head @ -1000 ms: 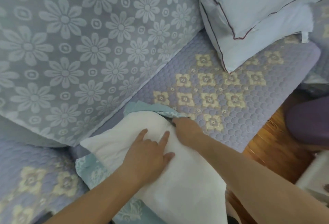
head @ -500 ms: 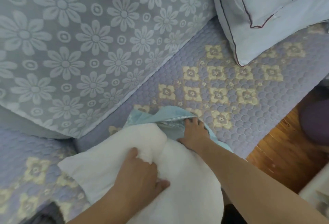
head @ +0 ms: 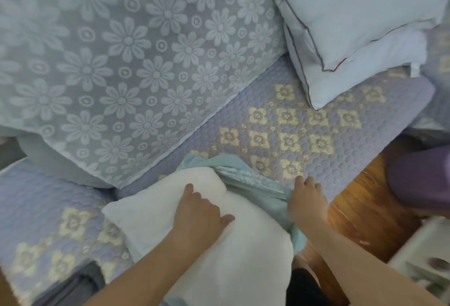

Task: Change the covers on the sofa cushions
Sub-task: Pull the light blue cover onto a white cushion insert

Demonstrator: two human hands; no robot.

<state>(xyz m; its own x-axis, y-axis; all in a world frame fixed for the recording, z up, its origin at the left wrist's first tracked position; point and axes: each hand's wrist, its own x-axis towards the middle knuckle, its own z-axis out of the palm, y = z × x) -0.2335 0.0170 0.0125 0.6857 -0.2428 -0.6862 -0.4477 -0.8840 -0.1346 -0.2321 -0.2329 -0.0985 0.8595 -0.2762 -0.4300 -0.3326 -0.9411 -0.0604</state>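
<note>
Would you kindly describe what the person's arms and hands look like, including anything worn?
Both forearms are bare to the frame's edge, with no sleeves showing. The left hand and right hand wear no gloves, and no rings, watch or bracelet are visible.

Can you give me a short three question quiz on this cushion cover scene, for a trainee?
1. True or false: the left hand rests on the white cushion insert.
2. What does the right hand grip? A) the light blue cover B) the piped pillow C) the floral throw
3. Fill in: the piped pillow lies on the quilted ____ seat pad.

Key:
1. True.
2. A: its fingers curl round the cover's edge beside the insert.
3. Purple.
</note>
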